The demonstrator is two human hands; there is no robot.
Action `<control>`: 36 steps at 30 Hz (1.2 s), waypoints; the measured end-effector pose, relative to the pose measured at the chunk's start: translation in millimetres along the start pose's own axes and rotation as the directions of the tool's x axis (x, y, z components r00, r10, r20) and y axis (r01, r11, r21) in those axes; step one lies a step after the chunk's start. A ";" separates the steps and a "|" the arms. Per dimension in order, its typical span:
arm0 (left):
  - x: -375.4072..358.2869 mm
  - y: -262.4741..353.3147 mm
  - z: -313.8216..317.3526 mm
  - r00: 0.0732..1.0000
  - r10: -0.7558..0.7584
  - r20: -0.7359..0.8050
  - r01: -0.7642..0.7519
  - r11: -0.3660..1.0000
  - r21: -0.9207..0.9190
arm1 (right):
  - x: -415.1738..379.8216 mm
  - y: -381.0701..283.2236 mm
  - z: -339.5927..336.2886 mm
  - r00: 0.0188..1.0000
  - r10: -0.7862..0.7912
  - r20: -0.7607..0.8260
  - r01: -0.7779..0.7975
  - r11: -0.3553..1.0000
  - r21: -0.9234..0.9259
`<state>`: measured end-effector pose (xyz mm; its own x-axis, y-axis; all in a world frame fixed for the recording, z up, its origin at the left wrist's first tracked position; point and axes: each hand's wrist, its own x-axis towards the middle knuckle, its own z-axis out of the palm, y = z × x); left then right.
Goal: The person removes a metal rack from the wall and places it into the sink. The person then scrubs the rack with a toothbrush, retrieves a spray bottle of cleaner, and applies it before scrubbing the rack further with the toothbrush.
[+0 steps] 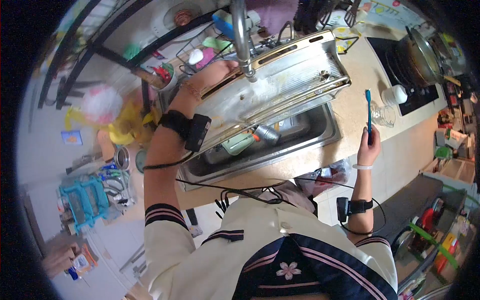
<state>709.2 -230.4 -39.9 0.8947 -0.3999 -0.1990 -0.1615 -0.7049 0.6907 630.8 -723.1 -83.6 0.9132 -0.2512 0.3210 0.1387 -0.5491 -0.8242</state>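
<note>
A long, shallow metal tray [280, 80] with ridges, slotted edges and dark grime spots lies tilted across the sink [332, 132]. My left hand [217, 72] is closed on the tray's far left edge, its fingertips partly hidden. Over the counter to the right, my right hand [369, 145] grips a blue toothbrush [369, 105], bristle end pointing up and away from me. Above the tray hangs the faucet spout [245, 45]. A pale green container [239, 144] and a perforated metal cup [267, 134] sit in the sink below the tray.
A clear glass [384, 116] and a white jar [395, 95] stand right of the toothbrush, beside the black stove [400, 70] with a pan. Behind the sink is a wire rack [202, 45] with sponges. Black cables [230, 189] cross in front of my body.
</note>
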 end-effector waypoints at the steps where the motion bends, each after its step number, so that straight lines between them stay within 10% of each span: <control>1: 14.0 -3.2 -0.5 0.996 -0.008 0.086 0.003 0.999 0.053 | -6.0 3.7 -3.0 1.000 0.005 -0.012 -0.005 1.000 -0.019; 9: 90.8 -51.7 27.6 0.998 0.020 -0.055 -0.045 0.864 -0.501 | -35.7 3.0 -10.0 0.993 0.104 -0.055 -0.107 0.992 -0.068; 14: 110.8 -56.1 30.2 0.997 -0.028 -0.068 -0.012 0.851 -0.524 | -39.0 9.4 -8.9 0.990 0.122 -0.069 -0.126 0.990 -0.057; 16: 100.7 -14.9 20.3 0.967 -0.248 0.060 0.230 0.742 -0.630 | -41.7 12.8 -7.0 0.989 0.126 -0.077 -0.128 0.991 -0.029; 20: 85.8 -3.6 8.3 0.981 0.054 0.187 -0.114 0.939 0.326 | -44.4 17.2 -3.8 0.992 0.114 -0.049 -0.117 0.991 -0.067; 24: 84.5 -1.5 9.1 0.980 -0.066 0.186 -0.027 0.888 0.458 | -43.7 13.9 3.8 0.991 0.136 -0.005 -0.136 0.987 -0.089; 25: 101.8 -62.7 14.7 0.962 0.181 0.204 -0.270 0.749 0.605 | -43.6 17.4 4.7 0.995 0.103 0.001 -0.103 0.990 -0.092; 27: 91.2 -23.6 11.2 0.970 -0.227 0.087 0.228 0.974 0.003 | -43.8 15.1 6.4 0.995 0.097 0.025 -0.094 0.990 -0.104; 30: 89.8 -32.7 10.4 0.974 -0.203 0.104 0.228 0.855 -0.466 | -43.0 3.4 1.3 0.985 0.166 0.049 -0.158 0.979 -0.130; 32: 74.9 -36.7 16.4 0.987 0.130 -0.090 -0.158 0.805 -0.572 | -45.0 6.8 -3.2 0.979 0.200 0.046 -0.192 0.972 -0.136; 36: 8.8 31.8 1.0 0.973 -0.222 -0.068 0.107 0.689 -0.717 | -53.5 13.2 -5.9 0.983 0.182 0.026 -0.177 0.977 -0.121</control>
<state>711.5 -256.9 -20.4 0.9344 -0.1928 -0.2997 0.2833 -0.1081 0.9529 581.6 -721.6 -108.9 0.9327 -0.3261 0.1539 -0.0730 -0.5885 -0.8052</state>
